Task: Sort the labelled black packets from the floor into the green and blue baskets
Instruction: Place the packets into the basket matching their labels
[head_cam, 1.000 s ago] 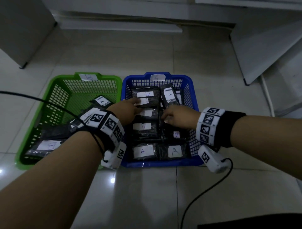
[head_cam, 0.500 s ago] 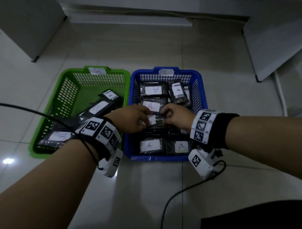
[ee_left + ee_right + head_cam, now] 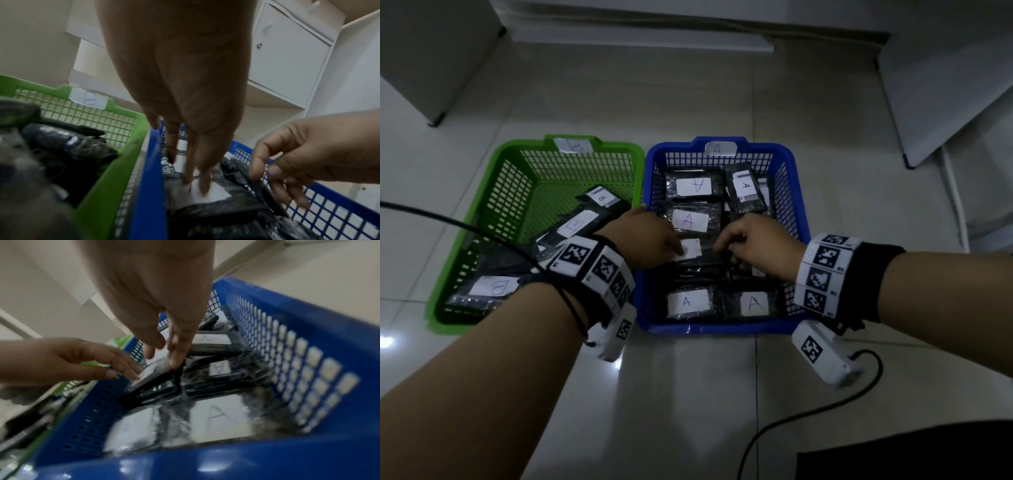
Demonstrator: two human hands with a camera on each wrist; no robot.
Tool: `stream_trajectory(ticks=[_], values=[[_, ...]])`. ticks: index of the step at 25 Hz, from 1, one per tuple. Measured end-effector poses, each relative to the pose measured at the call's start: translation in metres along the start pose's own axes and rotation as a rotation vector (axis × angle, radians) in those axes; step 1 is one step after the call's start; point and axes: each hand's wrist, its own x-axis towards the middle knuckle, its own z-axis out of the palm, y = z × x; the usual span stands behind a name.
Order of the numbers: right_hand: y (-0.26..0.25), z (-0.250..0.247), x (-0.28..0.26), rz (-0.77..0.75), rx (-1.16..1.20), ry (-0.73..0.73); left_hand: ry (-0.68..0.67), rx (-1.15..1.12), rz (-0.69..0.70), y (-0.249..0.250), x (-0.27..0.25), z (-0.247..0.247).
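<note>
The blue basket (image 3: 722, 329), tagged A, holds several black packets with A labels. Beside it on the left, the green basket (image 3: 619, 147), tagged B, holds B packets (image 3: 493, 287). Both hands are inside the blue basket, over one black packet (image 3: 693, 248) in its middle. My left hand (image 3: 678, 250) presses straight fingers on that packet's white label (image 3: 218, 194). My right hand (image 3: 722, 245) curls its fingers round the packet's right edge (image 3: 152, 379). In the right wrist view the right hand (image 3: 164, 358) grips the raised edge while the left hand (image 3: 127, 369) lies flat on the label.
A black cable (image 3: 465, 226) runs from my left wrist across the green basket. Another cable (image 3: 791, 421) trails over the tiled floor by my right wrist. White cabinets (image 3: 431, 61) stand at the back left, and a white board (image 3: 945, 85) leans at the right.
Both hands drew back from the far packets and came together on the middle packet of the blue basket. The head view shifted closer over the baskets.
</note>
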Motion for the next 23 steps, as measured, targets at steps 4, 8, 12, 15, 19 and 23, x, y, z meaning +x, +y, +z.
stream_trajectory(ticks=[4,8,12,15,19,23], values=[[0.01,0.007,-0.006,-0.103,-0.19,-0.152,0.06,0.036,-0.019,0.002,0.004,0.002],[0.018,-0.003,0.001,0.014,-0.058,-0.013,0.152,-0.063,0.049,0.008,0.011,0.006],[0.026,-0.01,0.016,-0.065,-0.261,-0.06,0.065,-0.016,0.026,0.015,0.013,0.015],[0.028,-0.022,0.032,0.044,-0.142,0.111,0.126,-0.055,0.035,0.015,0.018,0.015],[0.031,-0.033,0.057,0.177,0.036,0.219,0.127,-0.053,0.141,0.028,0.031,0.013],[0.028,-0.038,0.065,0.184,0.131,0.182,0.08,-0.024,0.103,0.032,0.041,0.019]])
